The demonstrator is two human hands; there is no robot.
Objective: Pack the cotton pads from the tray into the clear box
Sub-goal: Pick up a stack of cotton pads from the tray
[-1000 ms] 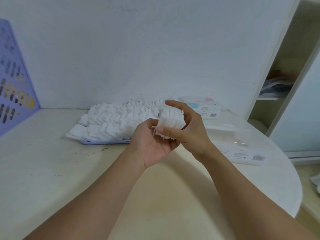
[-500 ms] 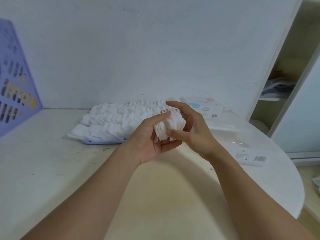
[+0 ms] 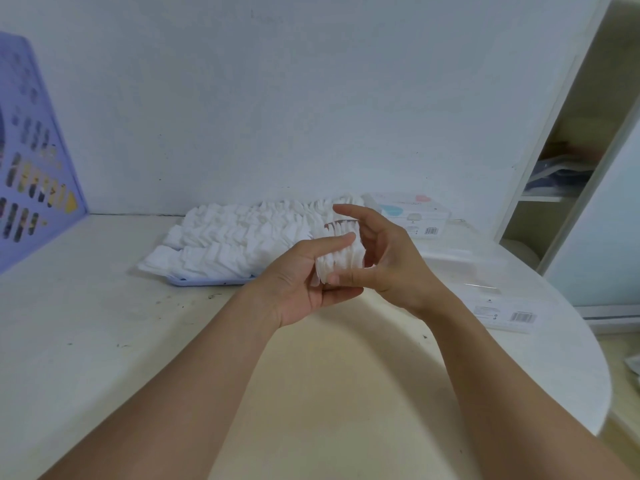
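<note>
A stack of white cotton pads (image 3: 341,258) is held in the air above the table between both hands. My left hand (image 3: 304,282) grips it from the left, thumb along the top and fingers under it. My right hand (image 3: 388,258) cups the stack from the right, index finger arched over it and thumb at its lower edge. Behind the hands, a light blue tray (image 3: 207,281) carries rows of many more white cotton pads (image 3: 239,237). A clear box (image 3: 450,258) lies on the table to the right of the hands, hard to make out.
A printed box with a barcode (image 3: 412,216) stands at the back right by the wall. A flat clear lid or pack with a barcode (image 3: 502,311) lies near the table's rounded right edge. A purple perforated panel (image 3: 31,188) leans at the far left. Open shelves (image 3: 568,168) stand right.
My left hand's thumb has come up over the top of the stack and the right hand's fingers have loosened and spread. The stack has stayed in about the same place.
</note>
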